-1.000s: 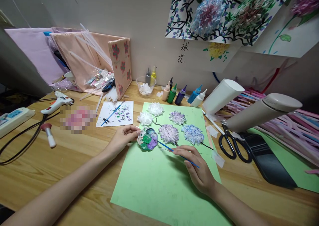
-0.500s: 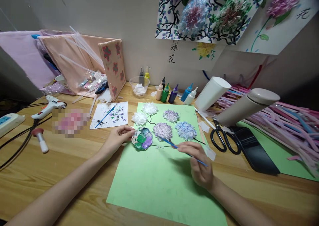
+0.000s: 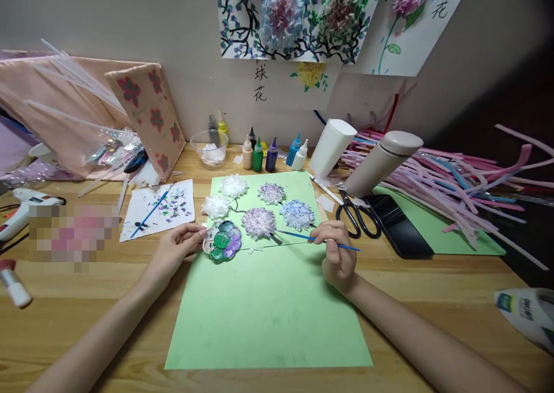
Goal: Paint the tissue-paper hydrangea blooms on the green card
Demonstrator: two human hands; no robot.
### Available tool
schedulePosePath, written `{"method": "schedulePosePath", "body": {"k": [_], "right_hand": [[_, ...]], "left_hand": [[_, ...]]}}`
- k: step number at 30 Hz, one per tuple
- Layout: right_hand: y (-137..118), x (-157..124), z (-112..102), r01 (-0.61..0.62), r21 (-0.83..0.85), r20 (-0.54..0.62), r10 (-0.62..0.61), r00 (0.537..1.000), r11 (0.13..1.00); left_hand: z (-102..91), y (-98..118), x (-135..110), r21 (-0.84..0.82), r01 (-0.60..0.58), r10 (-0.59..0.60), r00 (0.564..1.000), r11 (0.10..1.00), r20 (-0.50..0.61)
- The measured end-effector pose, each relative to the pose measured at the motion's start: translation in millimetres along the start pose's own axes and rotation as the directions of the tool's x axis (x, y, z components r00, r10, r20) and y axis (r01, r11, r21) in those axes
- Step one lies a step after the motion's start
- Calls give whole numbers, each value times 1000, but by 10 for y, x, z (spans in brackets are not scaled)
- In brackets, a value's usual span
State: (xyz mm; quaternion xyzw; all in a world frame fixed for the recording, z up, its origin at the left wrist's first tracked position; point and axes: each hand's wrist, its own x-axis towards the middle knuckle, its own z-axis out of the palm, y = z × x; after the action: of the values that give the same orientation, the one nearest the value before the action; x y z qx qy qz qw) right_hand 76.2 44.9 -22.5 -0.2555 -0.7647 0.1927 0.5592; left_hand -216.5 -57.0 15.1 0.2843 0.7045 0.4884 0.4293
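My left hand (image 3: 179, 246) pinches the rim of a flower-shaped paint palette (image 3: 222, 240) with green and purple paint in its wells. In my right hand (image 3: 340, 254) is a thin blue paintbrush (image 3: 298, 235), its tip pointing left beside the lower right of a pale purple paper flower (image 3: 258, 224). A short dark stroke lies under that flower. Around it on the green sheet (image 3: 264, 312) are white paper flowers (image 3: 234, 185), a smaller purple flower (image 3: 272, 193) and a blue flower (image 3: 296, 214), with dark stem lines between some of them.
Paint bottles (image 3: 271, 155) and a clear bowl (image 3: 209, 148) stand at the back. Black-handled scissors (image 3: 359, 214), a phone (image 3: 399, 225) and a tumbler (image 3: 384, 162) are at right. A spotted paper (image 3: 158, 208) with another brush, and a glue gun (image 3: 21, 208), lie at left.
The view has turned right. My right hand has shifted the brush tip from the purple flower's lower edge to its right side, and a dark stroke now shows there. My left hand still holds the palette.
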Motion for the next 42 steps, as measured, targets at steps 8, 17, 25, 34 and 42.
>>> {"method": "schedulePosePath", "body": {"k": [8,17,25,34,42], "right_hand": [[-14,30,-3,-35,12,10,35,999,999],[-13,29,4,-41,-11,-14,41,999,999],[-19,27,1,-35,-9,-16,34,999,999],[-10,37,-13,-30,-5,-5,30,1000,1000],[-25,9,-30,9,27,-99,-7,995,1000]], "left_hand": [[-14,-18,8,1,-22,22,1000,1000,-2],[-17,-20,4,7,-24,24,1000,1000,-6],[-12,-15,-2,-26,4,-4,1000,1000,9],[-7,-1,-4,-44,17,-17,1000,999,5],[-8,-12,-10,-30,8,-7,1000,1000,10]]}}
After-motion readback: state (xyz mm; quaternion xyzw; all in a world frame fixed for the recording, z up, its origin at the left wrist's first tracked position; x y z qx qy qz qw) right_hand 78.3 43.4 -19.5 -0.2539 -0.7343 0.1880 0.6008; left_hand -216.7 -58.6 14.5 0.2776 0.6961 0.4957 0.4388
